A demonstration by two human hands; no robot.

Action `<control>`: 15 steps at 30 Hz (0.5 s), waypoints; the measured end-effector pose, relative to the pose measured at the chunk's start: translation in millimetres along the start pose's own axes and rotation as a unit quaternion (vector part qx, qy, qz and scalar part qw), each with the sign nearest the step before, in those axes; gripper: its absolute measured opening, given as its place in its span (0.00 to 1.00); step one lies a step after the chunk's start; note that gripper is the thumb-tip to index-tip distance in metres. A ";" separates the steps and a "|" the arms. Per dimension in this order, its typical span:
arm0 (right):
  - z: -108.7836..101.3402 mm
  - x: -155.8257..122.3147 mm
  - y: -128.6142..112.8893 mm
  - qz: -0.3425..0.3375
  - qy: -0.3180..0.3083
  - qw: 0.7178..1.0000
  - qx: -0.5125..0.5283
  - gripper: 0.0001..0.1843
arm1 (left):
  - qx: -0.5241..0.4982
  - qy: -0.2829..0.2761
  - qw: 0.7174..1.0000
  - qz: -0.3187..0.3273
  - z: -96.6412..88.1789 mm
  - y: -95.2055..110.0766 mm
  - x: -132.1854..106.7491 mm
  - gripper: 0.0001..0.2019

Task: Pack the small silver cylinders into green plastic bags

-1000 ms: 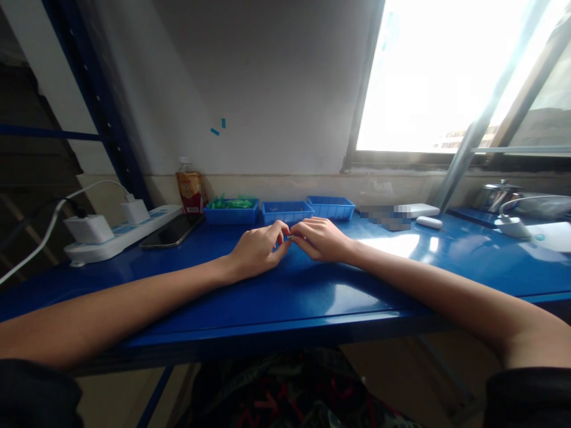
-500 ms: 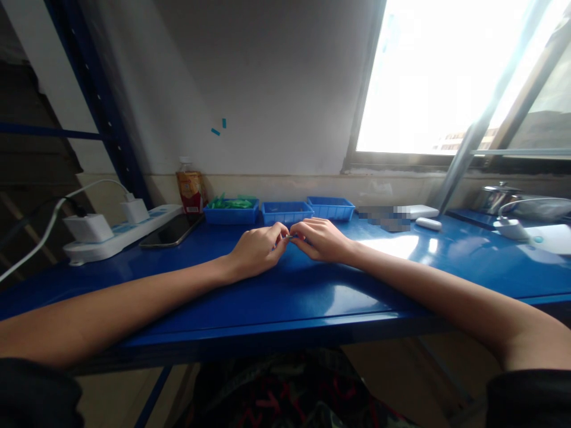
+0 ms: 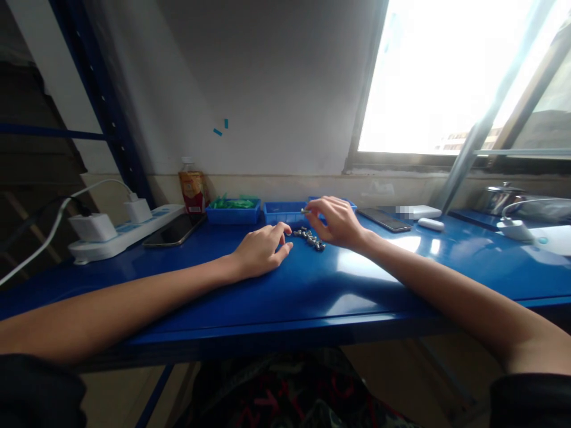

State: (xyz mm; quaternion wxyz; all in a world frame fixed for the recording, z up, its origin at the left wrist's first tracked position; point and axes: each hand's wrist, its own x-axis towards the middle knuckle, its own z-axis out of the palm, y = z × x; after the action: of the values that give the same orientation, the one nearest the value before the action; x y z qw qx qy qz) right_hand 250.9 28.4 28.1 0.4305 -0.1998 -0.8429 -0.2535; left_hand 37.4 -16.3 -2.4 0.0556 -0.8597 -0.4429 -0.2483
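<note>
My right hand [image 3: 335,221] is raised in front of the blue bins, thumb and forefinger pinching a small metal screw-like piece [image 3: 305,211]. Its exact shape is too small to make out. On the table below lies a loose pile of small shiny metal fasteners [image 3: 311,239]. To the left of the pile rests my left hand [image 3: 261,249], thumb and forefinger apart with nothing between them. Behind the hands stand the middle blue bin [image 3: 281,211] and a right-hand blue bin [image 3: 354,206], the latter partly covered by my right hand.
A blue bin [image 3: 234,215] with green pieces stands at the back left, by a bottle [image 3: 193,189]. Further left are a phone [image 3: 173,232] and a power strip [image 3: 129,235]. Another phone [image 3: 384,219] and a white case [image 3: 430,224] lie right on the blue table [image 3: 276,303].
My hands have come apart. The right has moved up and right with the small metal piece, uncovering the fastener pile. My left hand's fingers have opened, the hand staying nearly in place.
</note>
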 end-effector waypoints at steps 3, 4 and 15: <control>-8.2 9.5 35.5 0.133 0.044 0.986 -0.087 0.16 | -0.007 -0.010 1.000 -0.001 2.5 -3.0 1.8 0.16; -8.9 9.5 49.1 0.189 0.032 0.973 -0.126 0.16 | -0.012 -0.011 1.000 -0.002 3.6 -4.5 2.8 0.17; 9.0 -13.5 31.7 0.198 -0.274 0.935 -0.103 0.16 | -0.001 -0.136 0.991 0.006 11.4 -23.7 18.1 0.25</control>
State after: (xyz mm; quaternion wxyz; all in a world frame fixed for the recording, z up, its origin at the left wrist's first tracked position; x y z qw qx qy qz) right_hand 270.3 57.3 20.4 0.2008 -0.4676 -0.8408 -0.1843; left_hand 31.8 14.9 -6.6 -0.0042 -0.8882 -0.4410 -0.1287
